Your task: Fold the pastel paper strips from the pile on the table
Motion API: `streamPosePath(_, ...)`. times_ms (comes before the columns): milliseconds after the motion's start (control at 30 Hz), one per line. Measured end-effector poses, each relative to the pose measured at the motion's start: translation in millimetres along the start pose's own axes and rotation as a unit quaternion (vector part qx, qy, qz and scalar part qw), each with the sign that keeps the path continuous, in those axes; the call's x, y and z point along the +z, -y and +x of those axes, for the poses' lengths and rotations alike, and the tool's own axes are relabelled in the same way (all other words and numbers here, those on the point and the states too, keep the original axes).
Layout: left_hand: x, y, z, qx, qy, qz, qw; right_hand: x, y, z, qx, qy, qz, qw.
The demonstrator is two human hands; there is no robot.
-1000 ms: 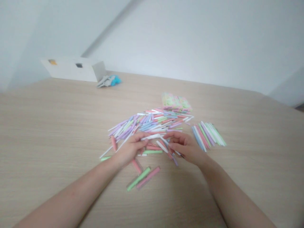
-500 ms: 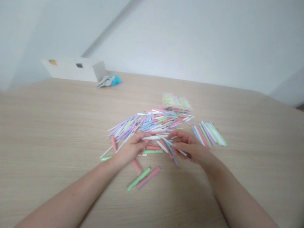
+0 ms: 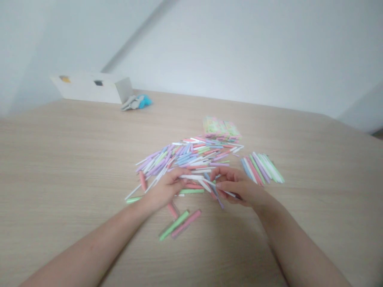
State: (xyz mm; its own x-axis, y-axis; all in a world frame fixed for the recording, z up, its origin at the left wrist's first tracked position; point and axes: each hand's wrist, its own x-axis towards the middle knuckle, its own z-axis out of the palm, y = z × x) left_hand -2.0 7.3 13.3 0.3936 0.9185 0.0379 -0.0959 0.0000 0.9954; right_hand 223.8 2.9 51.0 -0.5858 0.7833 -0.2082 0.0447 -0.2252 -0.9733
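Observation:
My left hand [image 3: 164,187] is closed, with thumb and fingertips pinching a slim white pen-like stick [image 3: 193,177] that points right. My right hand [image 3: 236,185] is curled round another thin white stick [image 3: 210,182], whose dark end [image 3: 237,196] shows below the palm. The two sticks' near ends meet or overlap between the hands; whether they touch I cannot tell. Under and behind the hands spreads a loose heap of pink, purple, blue, green and white sticks [image 3: 187,157]. Blur hides finer detail of the sticks.
A neat row of sticks [image 3: 263,168] lies right of my right hand. Flat patterned packs [image 3: 221,128] are stacked behind the heap. A green stick [image 3: 174,225] and a pink one [image 3: 187,224] lie in front. Farther back are a white box [image 3: 89,87] and a grey-blue crumpled item [image 3: 137,102].
The white stick at my left fingertips has come closer to the one in my right hand. My right-hand fingers have shifted slightly; the heap looks much the same.

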Motion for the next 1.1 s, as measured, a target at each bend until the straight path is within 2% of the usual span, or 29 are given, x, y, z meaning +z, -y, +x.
streamPosePath(100, -0.3, 4, 0, 0.019, 0.006, 0.025, 0.999, -2, -2, 1, 0.026, 0.013, 0.015, 0.999)
streamPosePath(200, -3.3, 9, 1, 0.054, 0.019, 0.106, 0.993, -4, -2, 0, 0.062, 0.038, 0.051, 0.996)
streamPosePath(333, -4.7, 6, -1, 0.071, 0.069, 0.203, 0.974, -5, -4, 2, 0.08, 0.042, 0.095, 0.991)
streamPosePath(433, -3.3, 1, -2, 0.067, 0.089, 0.215, 0.97, -1, -8, 5, 0.077, 0.046, 0.132, 0.987)
streamPosePath(533, -2.9, 3, -2, 0.047, 0.081, 0.204, 0.975, 5, -10, 9, 0.077, 0.041, 0.164, 0.983)
streamPosePath(600, -3.7, 6, -2, 0.01, 0.07, 0.178, 0.982, 7, -11, 11, 0.049, 0.017, 0.187, 0.981)
streamPosePath(700, -5.1, 11, 0, -0.044, 0.055, 0.12, 0.99, 8, -15, 15, -0.039, -0.031, 0.208, 0.977)
streamPosePath(833, -5.6, 13, 2, -0.062, 0.034, 0.07, 0.995, 9, -21, 19, -0.13, -0.094, 0.158, 0.974)
streamPosePath(967, -5.6, 12, 1, -0.065, 0.057, 0.07, 0.994, 13, -24, 21, -0.161, -0.185, 0.058, 0.968)
streamPosePath(1100, -4.2, 12, -1, -0.055, 0.103, 0.05, 0.992, 14, -26, 23, -0.165, -0.206, 0.006, 0.964)
